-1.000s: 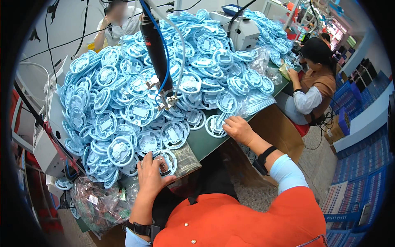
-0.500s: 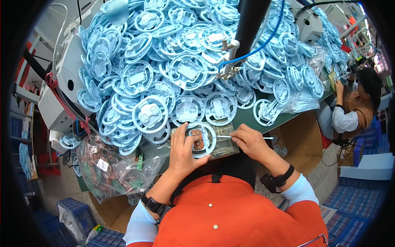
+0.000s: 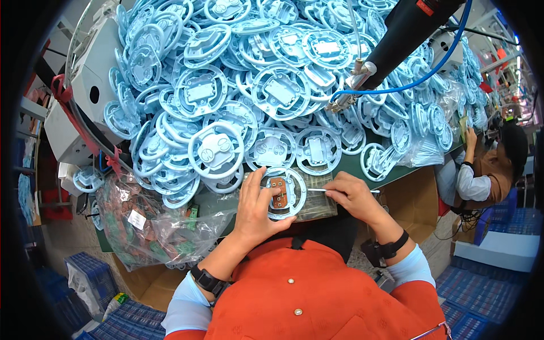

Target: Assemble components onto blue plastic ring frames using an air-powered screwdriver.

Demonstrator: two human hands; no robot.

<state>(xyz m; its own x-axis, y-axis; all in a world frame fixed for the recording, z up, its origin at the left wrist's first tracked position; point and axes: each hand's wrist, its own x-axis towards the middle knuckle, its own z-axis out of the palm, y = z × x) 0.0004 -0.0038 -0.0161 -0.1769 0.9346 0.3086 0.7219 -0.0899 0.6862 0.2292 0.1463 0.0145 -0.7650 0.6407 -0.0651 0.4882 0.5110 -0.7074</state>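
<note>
My left hand [image 3: 253, 208] is closed on a light blue plastic ring-shaped part [image 3: 302, 195], like a small toy steering wheel, with its thumb at the lower rim. A reddish-brown circuit board [image 3: 280, 199] lies inside the ring, under my fingers. Between the fingertips of my right hand [image 3: 356, 196] is a thin white stick [image 3: 317, 190], held roughly level. Its left tip lies close to the ring's right rim; whether they touch I cannot tell. Beneath both hands is a flat block wrapped in clear tape [image 3: 322, 208] at the table's near edge.
A tall heap of similar blue ring parts [image 3: 280, 93] covers the table beyond my hands. Left stands a clear bag of circuit boards [image 3: 153, 226]. A black pole [image 3: 408, 42] with a blue hose [image 3: 422, 86] slants over the heap. Another person [image 3: 490, 161] sits at the far right.
The view has shifted, so the pole appears farther right and more slanted. Both hands keep nearly the same hold on the ring part and the stick.
</note>
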